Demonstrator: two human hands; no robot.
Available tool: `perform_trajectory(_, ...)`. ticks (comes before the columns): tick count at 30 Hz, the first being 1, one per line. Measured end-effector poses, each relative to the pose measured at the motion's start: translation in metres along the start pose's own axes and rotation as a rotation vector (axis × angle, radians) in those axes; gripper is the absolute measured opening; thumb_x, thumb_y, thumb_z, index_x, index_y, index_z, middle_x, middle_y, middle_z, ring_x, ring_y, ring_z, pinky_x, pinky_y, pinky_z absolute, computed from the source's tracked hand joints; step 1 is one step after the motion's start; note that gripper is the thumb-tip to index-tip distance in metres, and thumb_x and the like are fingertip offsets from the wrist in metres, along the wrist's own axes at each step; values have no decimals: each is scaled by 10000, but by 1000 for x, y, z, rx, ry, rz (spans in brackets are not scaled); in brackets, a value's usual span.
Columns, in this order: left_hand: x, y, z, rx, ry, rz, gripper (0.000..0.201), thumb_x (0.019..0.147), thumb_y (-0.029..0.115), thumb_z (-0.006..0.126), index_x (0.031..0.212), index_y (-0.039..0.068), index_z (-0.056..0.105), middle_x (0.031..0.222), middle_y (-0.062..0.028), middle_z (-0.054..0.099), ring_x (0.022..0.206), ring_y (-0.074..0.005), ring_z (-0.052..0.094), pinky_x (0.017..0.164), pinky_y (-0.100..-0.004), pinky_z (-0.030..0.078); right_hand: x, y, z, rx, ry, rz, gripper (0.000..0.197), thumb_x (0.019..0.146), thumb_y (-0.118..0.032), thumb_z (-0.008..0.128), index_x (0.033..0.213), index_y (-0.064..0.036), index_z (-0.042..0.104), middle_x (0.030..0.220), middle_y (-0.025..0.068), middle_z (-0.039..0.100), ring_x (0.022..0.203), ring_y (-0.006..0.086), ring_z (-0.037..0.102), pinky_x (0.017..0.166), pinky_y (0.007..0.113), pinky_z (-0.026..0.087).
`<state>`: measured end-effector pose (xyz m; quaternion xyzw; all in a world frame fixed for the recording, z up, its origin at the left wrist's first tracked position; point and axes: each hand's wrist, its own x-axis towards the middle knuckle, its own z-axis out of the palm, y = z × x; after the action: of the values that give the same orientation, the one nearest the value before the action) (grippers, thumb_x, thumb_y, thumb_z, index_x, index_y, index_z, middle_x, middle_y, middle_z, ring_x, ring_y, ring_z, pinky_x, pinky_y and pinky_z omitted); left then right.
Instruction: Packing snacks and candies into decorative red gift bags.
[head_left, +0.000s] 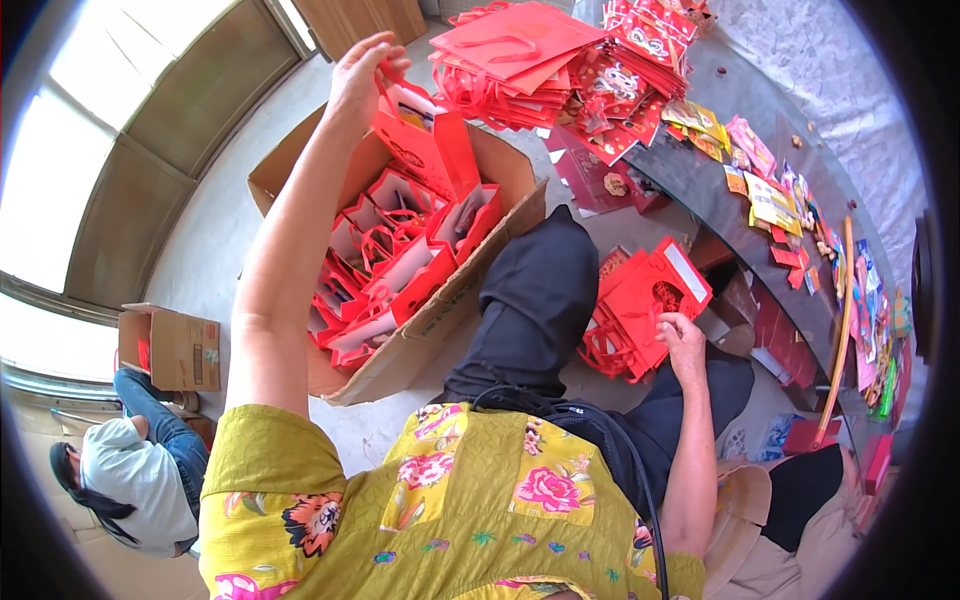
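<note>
Here — red bags (432, 150) in both hands (366, 72) (684, 345)

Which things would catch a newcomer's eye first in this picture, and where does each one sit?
The crowd of red gift bags in the open cardboard box left of centre stands out first, with the left hand gripping another bag above it. Right of centre, the right hand's fingers hold a flat red bag. Colourful packets line the curving dark table at right.
</note>
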<state>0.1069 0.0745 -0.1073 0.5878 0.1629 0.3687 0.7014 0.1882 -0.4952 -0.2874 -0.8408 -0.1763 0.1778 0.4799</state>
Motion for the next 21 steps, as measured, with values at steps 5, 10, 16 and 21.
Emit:
perform_trajectory(5, 0, -32, -16, 240, -13, 68, 365, 894, 131, 621, 1238, 14, 591, 1005, -132, 679, 799, -173, 666, 752, -300, 540, -5, -3, -1, -86, -27, -53, 152, 902, -24, 572, 1034, 17, 637, 841, 117, 683, 741, 169, 685, 686, 286, 532)
perform_trajectory(10, -9, -45, -39, 900, 117, 279, 320, 866, 48, 552, 1170, 69, 648, 960, -106, 685, 767, -147, 655, 722, -285, 519, -6, -5, -3, -131, -43, -91, 157, 887, -23, 581, 1029, 8, 640, 849, 147, 687, 742, 206, 694, 680, 309, 537)
perform_trajectory(16, -27, -85, -46, 1276, -29, 510, 189, 786, 34, 626, 971, 36, 665, 1009, -194, 640, 929, -326, 640, 793, -381, 510, -8, -8, -4, -207, -49, -117, 142, 876, -62, 607, 998, -2, 644, 879, 180, 679, 785, 276, 685, 705, 344, 523)
perform_trajectory(21, -18, -94, -42, 1292, -88, 439, 265, 799, 32, 541, 1021, 50, 684, 1062, -238, 607, 987, -427, 588, 862, -475, 478, -10, -8, -4, -245, -52, -118, 143, 865, -76, 613, 987, -10, 646, 898, 185, 676, 843, 327, 669, 746, 372, 518)
